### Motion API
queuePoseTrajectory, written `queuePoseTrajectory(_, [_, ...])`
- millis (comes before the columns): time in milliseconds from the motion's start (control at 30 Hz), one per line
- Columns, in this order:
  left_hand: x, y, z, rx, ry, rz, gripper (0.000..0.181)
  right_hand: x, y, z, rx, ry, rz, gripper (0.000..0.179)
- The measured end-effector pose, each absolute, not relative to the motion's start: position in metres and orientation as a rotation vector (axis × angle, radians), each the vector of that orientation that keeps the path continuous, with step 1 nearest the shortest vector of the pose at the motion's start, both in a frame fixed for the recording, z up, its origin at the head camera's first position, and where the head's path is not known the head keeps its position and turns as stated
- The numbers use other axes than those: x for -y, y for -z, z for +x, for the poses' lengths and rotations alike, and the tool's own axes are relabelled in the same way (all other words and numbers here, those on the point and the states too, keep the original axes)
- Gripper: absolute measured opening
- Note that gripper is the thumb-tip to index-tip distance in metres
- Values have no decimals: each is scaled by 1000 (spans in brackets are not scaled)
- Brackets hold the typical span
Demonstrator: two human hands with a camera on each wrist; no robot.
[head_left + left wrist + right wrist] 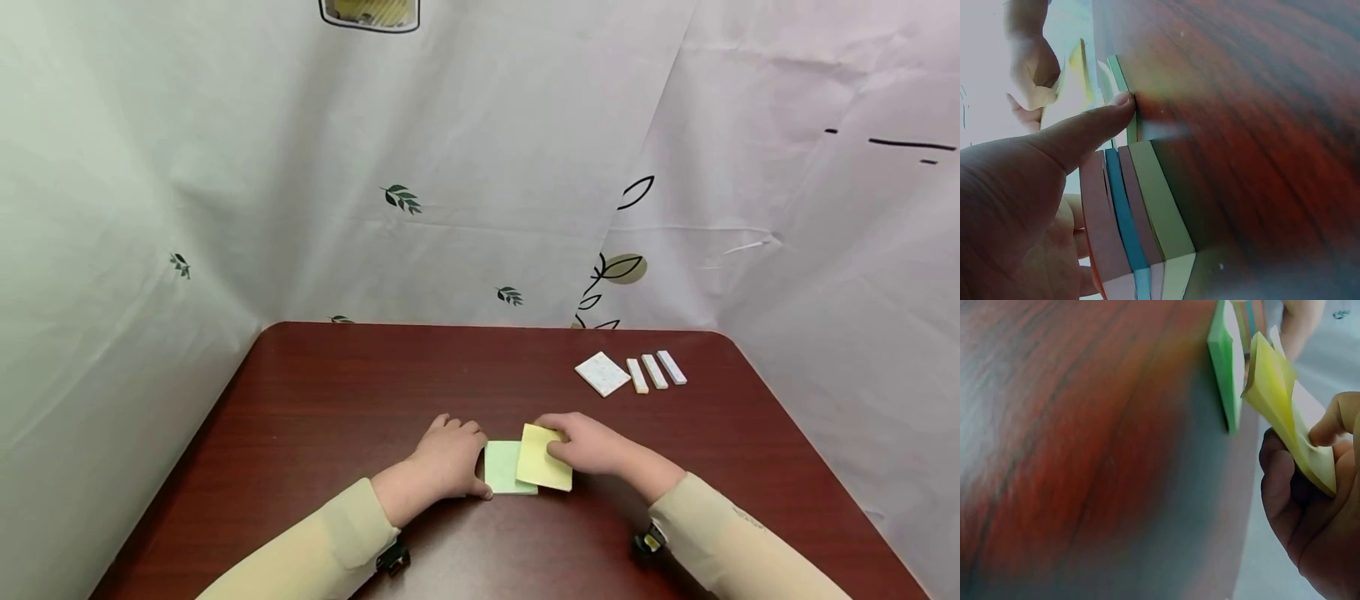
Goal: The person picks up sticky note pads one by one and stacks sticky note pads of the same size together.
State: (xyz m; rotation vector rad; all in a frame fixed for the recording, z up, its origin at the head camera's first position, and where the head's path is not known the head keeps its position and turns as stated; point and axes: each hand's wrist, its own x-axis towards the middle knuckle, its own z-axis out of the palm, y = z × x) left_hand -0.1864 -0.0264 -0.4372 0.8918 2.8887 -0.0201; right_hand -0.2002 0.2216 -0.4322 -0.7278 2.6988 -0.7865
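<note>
Right hand [591, 443] pinched a yellow pad [537, 464]; left hand [450, 458] had its thumb [1094, 125] against a green pad [501, 468]; couldn't tell if it gripped the coloured stack [1140, 209] underneath tbh

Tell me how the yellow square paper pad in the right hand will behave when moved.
The yellow square paper pad will probably flex: its sheets bow where the right hand pinches it. Being thin, it is likely light. Its flat shape suggests sliding, not rolling.
</note>
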Motion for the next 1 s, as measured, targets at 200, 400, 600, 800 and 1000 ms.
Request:
queuePoseTrajectory(200, [27, 438, -185, -2892, 0, 889, 69, -206, 442, -203, -2649, 705, -727, 30])
queuePoseTrajectory(400, [27, 436, -184, -2893, -11, 889, 70, -195, 445, -206, -2715, 537, -779, 34])
queuePoseTrajectory(600, [28, 435, -185, -2898, -3, 900, 70, -190, 449, -207, -2784, 384, -880, 33])
queuePoseTrajectory(800, [27, 436, -185, -2900, -2, 900, 72, -189, 451, -204, -2862, 286, -951, 30])
queuePoseTrajectory(1000, [27, 437, -185, -2902, 4, 894, 74, -190, 453, -202, -2927, 200, -937, 30])
